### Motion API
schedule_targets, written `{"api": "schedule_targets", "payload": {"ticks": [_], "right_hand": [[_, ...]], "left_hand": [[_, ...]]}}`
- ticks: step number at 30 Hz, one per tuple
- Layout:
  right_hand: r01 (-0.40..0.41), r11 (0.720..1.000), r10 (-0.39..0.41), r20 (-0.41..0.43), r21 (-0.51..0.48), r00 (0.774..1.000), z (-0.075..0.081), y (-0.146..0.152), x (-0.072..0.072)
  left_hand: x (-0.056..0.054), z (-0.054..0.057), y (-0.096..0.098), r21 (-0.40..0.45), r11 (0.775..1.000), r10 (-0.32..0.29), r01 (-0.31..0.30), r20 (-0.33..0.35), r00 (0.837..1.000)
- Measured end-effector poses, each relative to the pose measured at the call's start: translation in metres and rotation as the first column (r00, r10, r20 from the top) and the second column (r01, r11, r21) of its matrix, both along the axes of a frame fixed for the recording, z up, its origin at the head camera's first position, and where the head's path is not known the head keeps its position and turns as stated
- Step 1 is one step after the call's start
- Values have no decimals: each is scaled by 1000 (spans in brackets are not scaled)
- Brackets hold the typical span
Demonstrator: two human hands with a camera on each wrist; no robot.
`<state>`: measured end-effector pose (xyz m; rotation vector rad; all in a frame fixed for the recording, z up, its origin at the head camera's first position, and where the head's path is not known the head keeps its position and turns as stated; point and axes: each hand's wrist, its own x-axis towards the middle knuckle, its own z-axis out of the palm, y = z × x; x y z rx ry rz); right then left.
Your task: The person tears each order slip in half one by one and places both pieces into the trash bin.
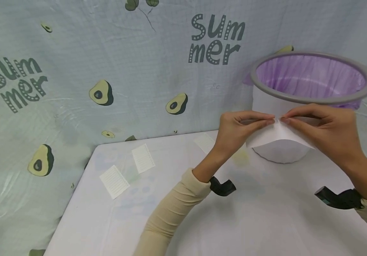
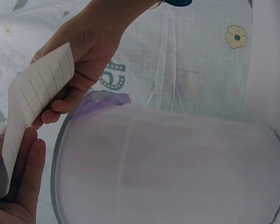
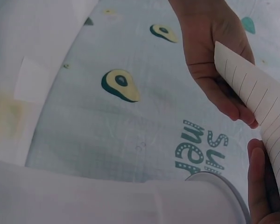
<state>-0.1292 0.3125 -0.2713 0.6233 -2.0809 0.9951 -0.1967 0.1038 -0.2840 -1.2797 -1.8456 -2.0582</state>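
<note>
Both hands pinch the top edge of one small lined sheet of paper (image 1: 277, 134), fingertips close together at its middle. My left hand (image 1: 239, 129) grips it from the left and my right hand (image 1: 325, 129) from the right. The sheet bows between them, its lower edge arched. In the left wrist view the paper (image 2: 39, 88) shows ruled lines on the side turned away from the head camera. The right wrist view has the same ruled paper (image 3: 256, 93) beside the fingers. Behind the hands stands a white bin (image 1: 281, 153) with a grey rim and purple liner.
Two lined sheets lie on the left of the white table: one sheet (image 1: 114, 182) nearer, another sheet (image 1: 143, 158) farther back. Another pale sheet (image 1: 204, 142) is partly behind the left arm. A patterned curtain (image 1: 138, 71) with avocados hangs behind the table.
</note>
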Motion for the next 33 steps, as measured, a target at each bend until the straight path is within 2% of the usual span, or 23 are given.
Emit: {"api": "schedule_targets", "payload": {"ticks": [4,7,12,15,19,22,26,29,33], "right_hand": [[7,1000,-7,3,-2,1000,2,2,1],[15,1000,-15,0,3,1000,3,4,2],[17,998,-14,-50,56,999,4,6,2],[-3,998,7,-70,55,998,7,8,2],[-15,999,17,-67,35,998,10,9,4],[8,999,-6,-59,35,998,12,10,5],[30,999,-29,-48,28,998,14,11,9],[41,999,-39,-44,30,998,17,12,11],[42,998,-40,-52,35,998,21,14,13]], "left_hand": [[1,0,1,23,999,-25,25,5,1000],[1,1,1,26,999,-34,35,-17,999],[0,1,2,5,1000,-27,28,-69,997],[0,1,2,-17,1000,-10,8,-83,997],[1,1,2,-29,999,15,-16,-53,999],[2,2,2,-38,999,36,-37,-20,999],[1,1,2,-61,996,67,-68,-19,998],[0,0,2,-49,996,71,-70,5,997],[-3,-4,1,-4,999,50,-50,71,996]]}}
